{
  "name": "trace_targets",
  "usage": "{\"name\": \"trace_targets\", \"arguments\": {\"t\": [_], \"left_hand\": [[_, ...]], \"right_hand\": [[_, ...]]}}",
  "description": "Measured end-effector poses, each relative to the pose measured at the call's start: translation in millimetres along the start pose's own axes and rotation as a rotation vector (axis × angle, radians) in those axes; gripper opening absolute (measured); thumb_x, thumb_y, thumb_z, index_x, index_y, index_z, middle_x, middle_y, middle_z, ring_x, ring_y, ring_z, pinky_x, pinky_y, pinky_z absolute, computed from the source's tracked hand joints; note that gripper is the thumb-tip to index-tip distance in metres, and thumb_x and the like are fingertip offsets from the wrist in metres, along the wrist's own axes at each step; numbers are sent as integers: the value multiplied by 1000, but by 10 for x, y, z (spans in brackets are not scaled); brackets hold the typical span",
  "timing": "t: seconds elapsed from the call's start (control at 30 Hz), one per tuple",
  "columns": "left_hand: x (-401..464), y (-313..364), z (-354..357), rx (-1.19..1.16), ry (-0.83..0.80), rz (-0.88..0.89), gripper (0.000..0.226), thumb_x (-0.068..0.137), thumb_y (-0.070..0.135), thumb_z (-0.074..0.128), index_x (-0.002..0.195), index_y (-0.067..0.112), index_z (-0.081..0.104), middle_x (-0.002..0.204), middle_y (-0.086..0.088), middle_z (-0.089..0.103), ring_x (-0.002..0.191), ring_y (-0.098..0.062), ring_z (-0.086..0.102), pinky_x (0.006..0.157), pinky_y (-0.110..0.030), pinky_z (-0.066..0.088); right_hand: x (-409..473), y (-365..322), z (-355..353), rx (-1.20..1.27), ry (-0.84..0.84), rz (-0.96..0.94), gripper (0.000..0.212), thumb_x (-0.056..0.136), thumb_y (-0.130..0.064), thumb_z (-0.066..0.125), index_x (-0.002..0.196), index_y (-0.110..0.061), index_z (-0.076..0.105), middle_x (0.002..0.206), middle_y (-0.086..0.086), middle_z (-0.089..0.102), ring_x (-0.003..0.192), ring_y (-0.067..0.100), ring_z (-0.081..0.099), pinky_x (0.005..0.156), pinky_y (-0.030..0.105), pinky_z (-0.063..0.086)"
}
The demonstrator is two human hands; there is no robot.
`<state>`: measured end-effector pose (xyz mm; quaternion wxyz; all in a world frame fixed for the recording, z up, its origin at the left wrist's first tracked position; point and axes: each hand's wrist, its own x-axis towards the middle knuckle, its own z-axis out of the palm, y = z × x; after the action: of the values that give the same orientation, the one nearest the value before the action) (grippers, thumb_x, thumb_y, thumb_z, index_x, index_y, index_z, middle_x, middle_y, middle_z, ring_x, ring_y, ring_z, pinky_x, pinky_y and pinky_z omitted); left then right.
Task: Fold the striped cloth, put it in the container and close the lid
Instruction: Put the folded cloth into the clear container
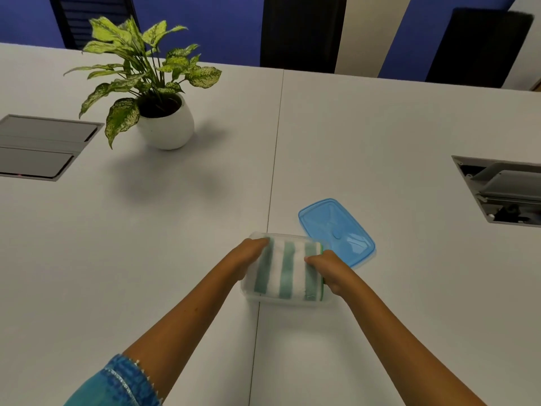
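Showing the lower centre of the frame: a folded striped cloth (285, 269), green and white, sits inside a clear container (245, 290) on the white table (380, 127). No brand, label or writing can be read on any item. The left hand (247, 256) lies along the left end of the cloth, fingers extended toward the container's far left corner and pressed to the fabric; whether they curl around it cannot be told. The right hand (329, 269) is curled over the right end of the cloth, thumb tip on its top surface, gripping that end. Both forearms run up from the lower edge of the frame and converge on the container; a blue sleeve (117, 382) covers the left upper arm at lower left. The blue lid (336, 230) lies flat on the table just beside the container's upper right corner, off the container. A potted plant (152, 92) stands at upper left, well apart from the hands.
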<state>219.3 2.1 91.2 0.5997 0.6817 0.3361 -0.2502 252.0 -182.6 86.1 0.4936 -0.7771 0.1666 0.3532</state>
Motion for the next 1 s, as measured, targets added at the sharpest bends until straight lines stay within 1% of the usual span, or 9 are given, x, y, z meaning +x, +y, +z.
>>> {"name": "trace_targets", "arguments": {"t": [0.2,0.37,0.43,0.5,0.57,0.63,0.73,0.83,1.0], "left_hand": [[176,-48,119,37,-15,-110,64,87,53,48,138,15,36,139,-12,44,122,-33,44,108,-49,36],[276,-108,256,23,60,-122,67,91,44,49,143,10,24,147,-13,34,130,-34,38,105,-44,35],[266,-133,309,66,92,-41,75,91,40,51,147,10,10,154,-13,22,137,-34,30,107,-44,33],[225,-156,365,187,143,102,79,92,36,52,148,11,1,157,-11,12,141,-32,22,111,-42,29],[182,-187,412,412,240,269,74,93,32,50,148,11,6,156,-10,14,141,-30,22,112,-40,28],[165,-223,454,631,339,428,62,94,28,48,146,12,18,149,-12,26,134,-29,32,107,-36,35],[211,-294,507,836,292,495,54,94,26,47,144,16,27,143,-12,34,126,-28,41,102,-34,42],[326,-392,507,1048,193,411,67,92,31,53,145,15,17,148,-14,25,128,-32,36,102,-39,43],[451,-397,453,998,163,282,86,85,36,62,146,10,7,148,-14,21,127,-32,36,100,-41,42]], "right_hand": [[117,36,103,-126,27,35,54,91,-25,55,136,-7,33,130,14,49,112,27,49,84,34,42],[211,70,185,-246,84,24,72,89,-28,57,144,-3,18,144,16,36,127,32,42,98,37,41],[215,94,219,-317,104,-24,80,89,-29,57,146,-2,9,151,17,24,135,33,33,108,40,36],[182,121,264,-462,167,-121,77,92,-27,54,147,-1,7,154,18,17,138,34,27,111,40,31],[137,161,292,-654,309,-292,61,94,-22,51,143,-2,23,150,17,23,134,33,31,106,37,35],[134,199,320,-760,400,-428,48,93,-19,51,137,-5,37,142,15,34,125,30,40,99,32,42],[188,233,388,-777,305,-399,51,93,-17,54,140,-9,35,141,15,35,123,29,45,98,31,43],[265,280,435,-864,205,-282,64,91,-18,56,145,-13,22,150,17,20,133,34,35,104,36,39],[354,329,430,-864,147,-214,70,89,-19,57,146,-15,17,149,19,15,134,38,28,106,40,37]]}}
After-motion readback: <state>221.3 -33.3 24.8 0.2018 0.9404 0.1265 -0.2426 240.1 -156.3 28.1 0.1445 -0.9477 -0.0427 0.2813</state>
